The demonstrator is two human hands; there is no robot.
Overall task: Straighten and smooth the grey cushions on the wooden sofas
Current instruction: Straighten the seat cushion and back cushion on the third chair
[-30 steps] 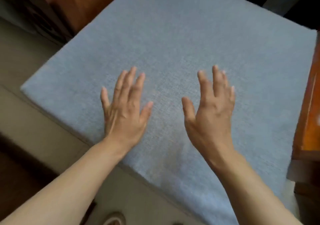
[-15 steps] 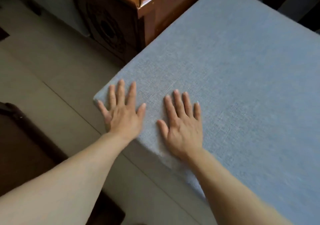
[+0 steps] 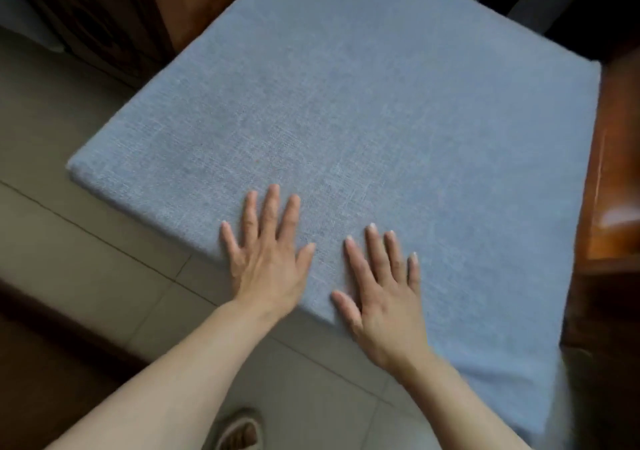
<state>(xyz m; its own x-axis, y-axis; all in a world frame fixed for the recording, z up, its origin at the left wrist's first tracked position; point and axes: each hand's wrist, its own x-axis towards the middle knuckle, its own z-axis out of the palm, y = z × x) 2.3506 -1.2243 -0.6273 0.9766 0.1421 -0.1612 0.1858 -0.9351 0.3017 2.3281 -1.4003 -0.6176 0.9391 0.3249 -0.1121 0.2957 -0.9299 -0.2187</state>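
Observation:
A large square grey-blue cushion (image 3: 363,120) lies flat on a wooden sofa seat and fills most of the view. My left hand (image 3: 268,255) lies palm down with straight, spread fingers on the cushion's near edge. Beside it, my right hand (image 3: 382,292) also rests flat on the fabric at that edge, fingers straight. Neither hand grips anything. The cushion surface looks smooth and its near corner overhangs the floor.
A wooden armrest (image 3: 613,186) borders the cushion on the right. Dark carved wooden furniture (image 3: 114,24) stands at the top left. Grey floor tiles (image 3: 86,242) lie below the cushion, and a sandalled foot (image 3: 239,432) shows at the bottom.
Both hands have slid from the cushion's left corner rightwards along its near edge, staying flat. The view has swung right, bringing the right armrest back into sight.

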